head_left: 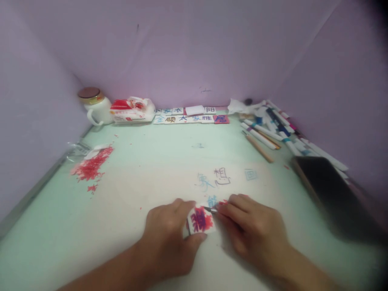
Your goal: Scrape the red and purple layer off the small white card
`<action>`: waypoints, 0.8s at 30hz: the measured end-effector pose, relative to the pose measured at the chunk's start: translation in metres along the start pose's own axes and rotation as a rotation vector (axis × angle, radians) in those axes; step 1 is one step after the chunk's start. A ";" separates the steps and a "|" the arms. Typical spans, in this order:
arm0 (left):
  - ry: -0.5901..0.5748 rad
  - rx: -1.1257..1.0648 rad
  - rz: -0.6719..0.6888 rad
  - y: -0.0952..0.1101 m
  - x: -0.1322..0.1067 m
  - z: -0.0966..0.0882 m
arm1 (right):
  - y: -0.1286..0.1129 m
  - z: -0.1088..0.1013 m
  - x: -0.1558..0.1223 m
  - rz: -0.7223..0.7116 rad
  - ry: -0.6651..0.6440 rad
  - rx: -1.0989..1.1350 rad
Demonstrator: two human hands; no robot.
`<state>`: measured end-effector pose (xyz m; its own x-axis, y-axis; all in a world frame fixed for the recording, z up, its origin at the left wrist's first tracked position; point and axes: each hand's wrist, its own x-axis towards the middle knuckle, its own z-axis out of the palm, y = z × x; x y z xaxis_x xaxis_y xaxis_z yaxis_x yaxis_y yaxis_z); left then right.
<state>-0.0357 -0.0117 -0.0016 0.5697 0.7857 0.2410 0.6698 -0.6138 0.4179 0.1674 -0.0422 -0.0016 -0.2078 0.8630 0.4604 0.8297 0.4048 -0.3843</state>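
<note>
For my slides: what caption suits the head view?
Left hand steadies a red-inked block while right hand carves it.

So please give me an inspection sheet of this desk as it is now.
Surface: pale green desk, pen marks on it.
Job's things: small white block with red-marked face; thin blade tool.
Clutter: red shavings, lettered tiles, markers, mug, packet, dark phone.
Hands: left hand grips the block; right hand holds the tool at it.
Cables: nothing seen.
Surroundings: lilac walls.
</note>
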 end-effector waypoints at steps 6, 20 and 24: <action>0.012 0.013 0.007 0.000 -0.001 0.000 | 0.004 -0.002 0.002 -0.038 -0.047 0.009; 0.033 0.032 0.015 0.000 -0.001 0.001 | 0.005 -0.007 0.002 -0.065 -0.089 -0.013; 0.007 0.012 0.022 -0.001 0.000 0.001 | 0.005 -0.006 0.003 -0.076 -0.094 -0.033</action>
<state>-0.0361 -0.0105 -0.0026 0.5808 0.7728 0.2558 0.6633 -0.6314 0.4016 0.1743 -0.0396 0.0024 -0.3172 0.8554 0.4095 0.8259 0.4614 -0.3240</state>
